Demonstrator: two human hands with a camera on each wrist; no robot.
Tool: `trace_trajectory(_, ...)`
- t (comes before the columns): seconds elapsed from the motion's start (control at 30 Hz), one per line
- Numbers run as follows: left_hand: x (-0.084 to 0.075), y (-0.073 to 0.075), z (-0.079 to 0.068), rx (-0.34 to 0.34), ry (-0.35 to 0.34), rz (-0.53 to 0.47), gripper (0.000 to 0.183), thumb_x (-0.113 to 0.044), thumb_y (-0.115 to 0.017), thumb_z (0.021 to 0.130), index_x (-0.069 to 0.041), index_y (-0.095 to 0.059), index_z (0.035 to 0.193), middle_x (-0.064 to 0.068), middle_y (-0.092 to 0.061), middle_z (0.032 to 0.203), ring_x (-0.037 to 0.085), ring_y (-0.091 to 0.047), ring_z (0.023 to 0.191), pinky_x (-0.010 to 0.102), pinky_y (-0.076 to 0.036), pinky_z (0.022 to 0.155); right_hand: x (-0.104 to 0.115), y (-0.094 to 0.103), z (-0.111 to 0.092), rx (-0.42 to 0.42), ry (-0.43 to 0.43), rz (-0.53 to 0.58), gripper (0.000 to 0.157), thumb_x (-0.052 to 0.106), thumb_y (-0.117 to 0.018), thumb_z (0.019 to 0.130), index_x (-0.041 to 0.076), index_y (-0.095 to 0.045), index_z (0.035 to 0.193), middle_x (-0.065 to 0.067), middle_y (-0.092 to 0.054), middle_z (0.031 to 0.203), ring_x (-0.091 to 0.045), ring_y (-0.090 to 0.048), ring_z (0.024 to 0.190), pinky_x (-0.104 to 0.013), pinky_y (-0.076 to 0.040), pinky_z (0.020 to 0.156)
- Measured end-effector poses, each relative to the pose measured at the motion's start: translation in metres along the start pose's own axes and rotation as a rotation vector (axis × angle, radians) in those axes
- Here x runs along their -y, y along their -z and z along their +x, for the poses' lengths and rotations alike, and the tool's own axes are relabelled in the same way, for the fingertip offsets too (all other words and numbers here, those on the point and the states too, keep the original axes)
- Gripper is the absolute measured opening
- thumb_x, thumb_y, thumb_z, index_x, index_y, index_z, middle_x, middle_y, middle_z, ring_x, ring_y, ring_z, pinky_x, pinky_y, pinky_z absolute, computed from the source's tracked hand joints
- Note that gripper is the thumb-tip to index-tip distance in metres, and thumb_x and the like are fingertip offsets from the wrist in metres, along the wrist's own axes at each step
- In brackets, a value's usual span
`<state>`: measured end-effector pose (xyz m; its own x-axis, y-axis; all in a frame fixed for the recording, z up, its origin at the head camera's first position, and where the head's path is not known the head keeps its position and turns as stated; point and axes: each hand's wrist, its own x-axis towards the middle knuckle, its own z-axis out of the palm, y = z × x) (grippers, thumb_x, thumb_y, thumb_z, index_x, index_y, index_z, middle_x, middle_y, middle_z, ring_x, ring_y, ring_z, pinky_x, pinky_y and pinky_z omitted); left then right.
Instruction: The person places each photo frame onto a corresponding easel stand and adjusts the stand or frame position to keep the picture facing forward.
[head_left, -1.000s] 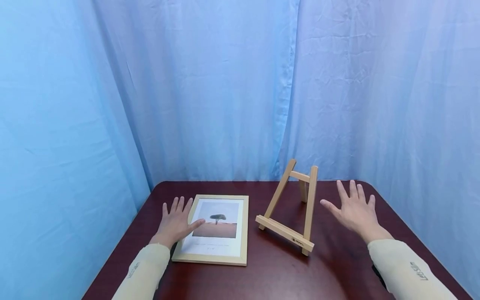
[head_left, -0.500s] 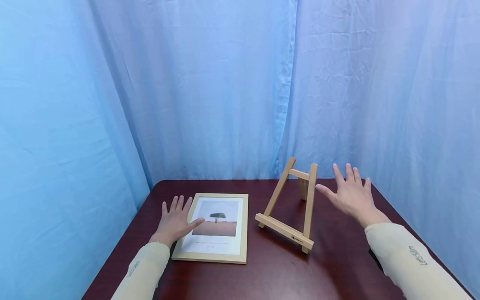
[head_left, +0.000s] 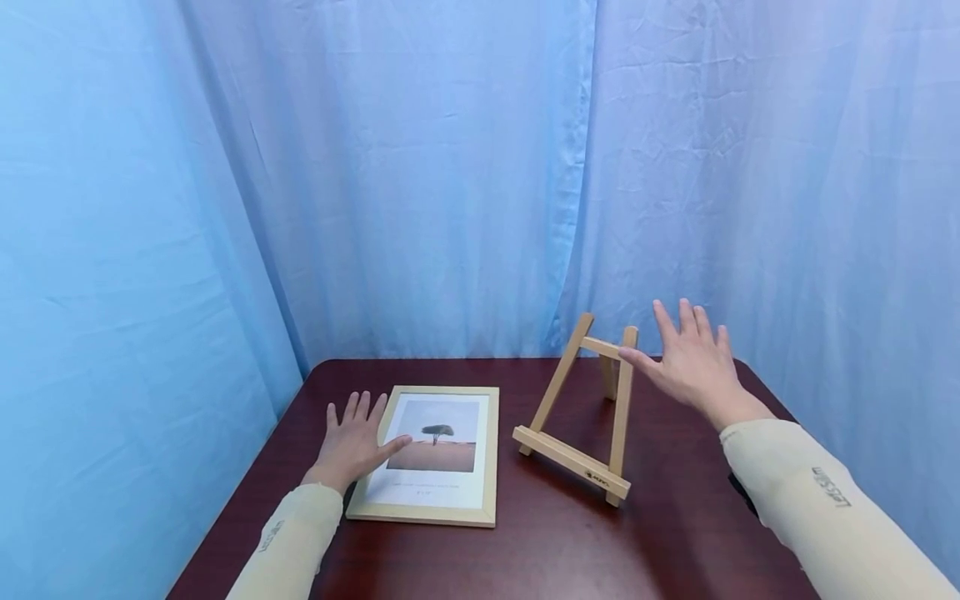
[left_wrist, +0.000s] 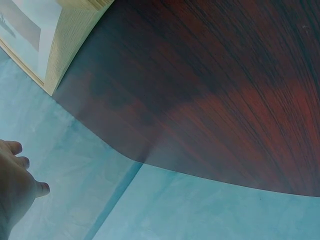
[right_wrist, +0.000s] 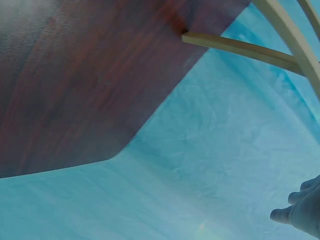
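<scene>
A light wooden picture frame (head_left: 486, 467) with a tree print lies flat on the left half of the table. My left hand (head_left: 351, 446) hovers over its left edge with fingers spread, holding nothing; the thumb overlaps the print in the head view. To the right stands a small wooden easel (head_left: 572, 457), angled, its ledge toward the front. My right hand (head_left: 693, 362) is raised beside the easel's top, fingers straight and apart. Its thumb tip overlaps the easel's right leg in the head view; whether they touch I cannot tell. The right wrist view shows the easel's rear leg (right_wrist: 240, 48).
The dark red-brown table (head_left: 555, 558) has rounded far corners. Blue curtains (head_left: 450, 183) hang behind it and along both sides, close to the table's edges.
My right hand has risen and moved leftward, closer to the easel's top. The left hand, picture frame and easel have stayed in place.
</scene>
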<state>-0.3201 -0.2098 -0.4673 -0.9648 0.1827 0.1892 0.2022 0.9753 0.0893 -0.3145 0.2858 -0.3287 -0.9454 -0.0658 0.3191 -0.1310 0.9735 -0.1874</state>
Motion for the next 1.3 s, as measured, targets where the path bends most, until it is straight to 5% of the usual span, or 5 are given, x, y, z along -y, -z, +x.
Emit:
trace_trajectory(0.67, 0.006, 0.001, -0.005, 0.017, 0.011, 0.011, 0.100, -0.072, -0.047, 0.089, -0.002, -0.025, 0.156, 0.028, -0.025, 0.157, 0.046, -0.016, 0.146, 0.070, -0.002, 0.111, 0.049, 0.009, 0.015, 0.028, 0.052, 0.034, 0.104, 0.081, -0.041, 0.087, 0.015, -0.008, 0.161, -0.029, -0.001, 0.161, -0.048, 0.002, 0.146, -0.069, 0.004, 0.111)
trace_trajectory(1.3, 0.011, 0.005, -0.007, 0.025, 0.033, 0.030, 0.098, -0.072, -0.047, 0.090, -0.002, -0.027, 0.156, 0.028, -0.026, 0.157, 0.045, -0.018, 0.145, 0.070, -0.004, 0.111, 0.096, -0.006, 0.028, 0.041, 0.108, 0.020, 0.101, 0.079, -0.041, 0.088, 0.018, -0.009, 0.161, -0.025, -0.004, 0.162, -0.042, 0.000, 0.148, -0.065, 0.001, 0.114)
